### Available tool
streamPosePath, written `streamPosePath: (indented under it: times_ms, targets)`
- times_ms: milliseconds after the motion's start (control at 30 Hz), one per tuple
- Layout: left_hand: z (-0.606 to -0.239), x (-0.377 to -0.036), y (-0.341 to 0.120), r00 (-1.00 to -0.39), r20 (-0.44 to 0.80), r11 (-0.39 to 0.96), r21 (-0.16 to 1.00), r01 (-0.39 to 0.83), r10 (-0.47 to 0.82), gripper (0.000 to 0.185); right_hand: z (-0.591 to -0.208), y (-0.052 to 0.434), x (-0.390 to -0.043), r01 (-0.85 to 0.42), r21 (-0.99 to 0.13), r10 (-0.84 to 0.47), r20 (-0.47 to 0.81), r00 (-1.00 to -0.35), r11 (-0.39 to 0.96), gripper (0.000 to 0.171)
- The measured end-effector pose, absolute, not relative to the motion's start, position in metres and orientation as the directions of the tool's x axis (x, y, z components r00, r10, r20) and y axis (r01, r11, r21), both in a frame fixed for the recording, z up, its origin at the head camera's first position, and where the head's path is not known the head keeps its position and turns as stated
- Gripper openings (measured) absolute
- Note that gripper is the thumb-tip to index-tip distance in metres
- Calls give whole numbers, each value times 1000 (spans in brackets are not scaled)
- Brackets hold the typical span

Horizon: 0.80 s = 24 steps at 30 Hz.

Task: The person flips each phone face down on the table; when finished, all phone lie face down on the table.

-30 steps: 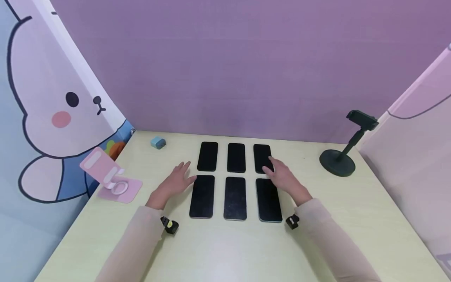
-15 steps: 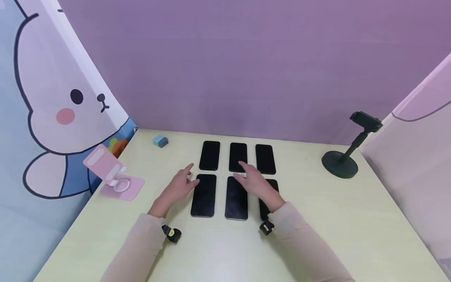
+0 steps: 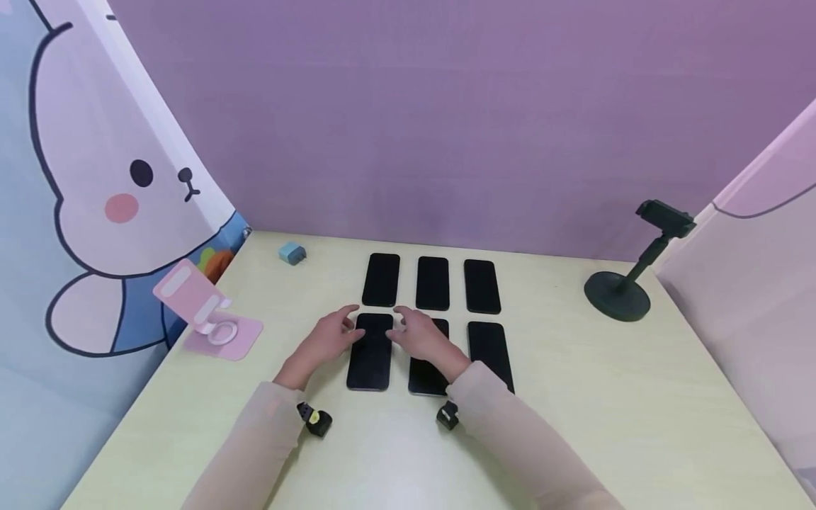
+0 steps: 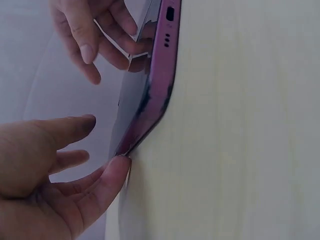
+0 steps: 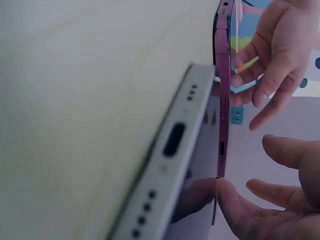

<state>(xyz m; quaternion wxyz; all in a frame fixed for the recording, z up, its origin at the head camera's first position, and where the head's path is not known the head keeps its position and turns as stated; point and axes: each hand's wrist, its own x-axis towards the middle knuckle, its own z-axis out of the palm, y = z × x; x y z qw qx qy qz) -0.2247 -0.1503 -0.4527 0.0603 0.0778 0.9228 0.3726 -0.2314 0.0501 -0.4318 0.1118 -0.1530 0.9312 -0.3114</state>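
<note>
Several smartphones with dark screens lie face up in two rows of three. My left hand (image 3: 324, 341) is at the upper left edge of the front left phone (image 3: 370, 365), thumb over its screen. Opposite it, my right hand (image 3: 426, 338) reaches over the front middle phone (image 3: 430, 382), fingertips right at the front left phone's right edge. Both hands have loosely bent, spread fingers. In the left wrist view the front left phone has a purple frame (image 4: 162, 75). The right wrist view shows the front middle phone's silver end (image 5: 175, 140) up close.
Behind are the back left phone (image 3: 381, 280), back middle phone (image 3: 433, 283) and back right phone (image 3: 482, 287); the front right phone (image 3: 491, 354) lies at right. A pink folding stand (image 3: 248, 340), a blue charger plug (image 3: 292, 253) and a dark round-based stand (image 3: 617, 296) surround them.
My right hand has swept left from the right-hand phones, past the middle ones, to the front left phone. My left hand has stayed near that phone, its fingers bending more.
</note>
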Motion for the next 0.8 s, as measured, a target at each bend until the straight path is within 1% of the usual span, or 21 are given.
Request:
streamPosePath:
  times_ms: [267,433,600,800]
  targets:
    - [-454,-233,-150,-979,-98,676,735,50,179,45,-436,40,-241,-192,-632,-362,-151,-920,751,47]
    - [-456,-238,-151,-980,-105,650,759,32,170,41,-441,35,-250,-113,-708,-330,-176,-928,697,39]
    - [-456,-239,-151,-983,-89,623,782,32,162,38,-442,33,-252,-45,-771,-292,-186,-938,635,37]
    - [-456,-238,-150,-985,-96,624,781,14,142,38,-442,29,-250,-24,-764,-240,-172,-956,644,36]
